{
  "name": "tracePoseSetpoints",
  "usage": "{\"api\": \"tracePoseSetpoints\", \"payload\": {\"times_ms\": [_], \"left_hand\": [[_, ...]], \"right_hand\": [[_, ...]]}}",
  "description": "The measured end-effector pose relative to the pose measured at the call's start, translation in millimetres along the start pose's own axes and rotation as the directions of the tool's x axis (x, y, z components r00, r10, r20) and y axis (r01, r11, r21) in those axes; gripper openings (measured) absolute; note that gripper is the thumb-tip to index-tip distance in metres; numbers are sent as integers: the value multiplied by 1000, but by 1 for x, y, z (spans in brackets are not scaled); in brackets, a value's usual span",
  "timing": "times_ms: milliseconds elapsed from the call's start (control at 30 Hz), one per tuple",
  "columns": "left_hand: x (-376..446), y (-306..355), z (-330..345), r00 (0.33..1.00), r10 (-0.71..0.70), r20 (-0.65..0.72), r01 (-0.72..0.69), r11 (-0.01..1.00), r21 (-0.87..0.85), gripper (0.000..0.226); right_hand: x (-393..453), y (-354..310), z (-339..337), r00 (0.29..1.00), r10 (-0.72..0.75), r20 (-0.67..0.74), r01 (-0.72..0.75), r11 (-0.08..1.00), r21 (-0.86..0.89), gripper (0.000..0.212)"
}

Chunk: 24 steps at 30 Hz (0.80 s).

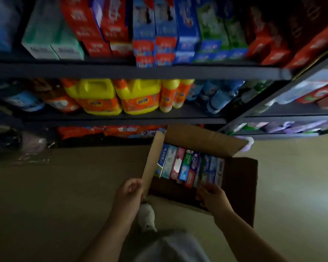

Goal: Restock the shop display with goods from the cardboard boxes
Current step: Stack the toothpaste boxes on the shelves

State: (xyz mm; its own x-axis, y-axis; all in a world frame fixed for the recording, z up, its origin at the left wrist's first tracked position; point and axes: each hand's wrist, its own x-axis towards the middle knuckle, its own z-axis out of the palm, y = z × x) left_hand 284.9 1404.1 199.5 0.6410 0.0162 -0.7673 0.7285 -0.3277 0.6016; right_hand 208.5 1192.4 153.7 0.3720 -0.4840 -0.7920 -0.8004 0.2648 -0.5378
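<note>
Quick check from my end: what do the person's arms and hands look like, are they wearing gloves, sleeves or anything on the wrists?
Both are bare: the left hand and right hand have no gloves, and the forearms show no sleeves as far as the picture's edge. No watch, band or ring is visible, though the lighting is dim.
</note>
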Motion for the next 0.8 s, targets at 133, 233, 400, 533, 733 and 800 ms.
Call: {"api": "tracePoseSetpoints", "payload": {"times_ms": [133, 233, 400, 533, 733, 800], "left_hand": [[32, -37, 33, 1000, 4, 18, -4, 1000, -3, 17], [70, -62, 53, 997, 73, 32, -74, 997, 34, 16], [151, -90, 85, 957, 266, 116, -277, 956, 92, 14], [208, -104, 107, 905, 394, 162, -416, 899, 137, 15], [242, -136, 122, 900, 399, 176, -419, 903, 95, 18], [238, -142, 124, 907, 387, 167, -405, 909, 93, 18]], "right_hand": [[62, 46, 2, 997, 41, 60, -35, 994, -106, 15], [118, 69, 13, 994, 37, 104, -14, 977, -213, 15], [223, 85, 38, 979, -53, 196, 125, 918, -376, 15], [302, 91, 63, 947, -152, 284, 281, 822, -496, 21], [366, 109, 89, 860, -381, 339, 510, 683, -523, 20], [372, 125, 85, 853, -433, 291, 521, 672, -527, 22]]}}
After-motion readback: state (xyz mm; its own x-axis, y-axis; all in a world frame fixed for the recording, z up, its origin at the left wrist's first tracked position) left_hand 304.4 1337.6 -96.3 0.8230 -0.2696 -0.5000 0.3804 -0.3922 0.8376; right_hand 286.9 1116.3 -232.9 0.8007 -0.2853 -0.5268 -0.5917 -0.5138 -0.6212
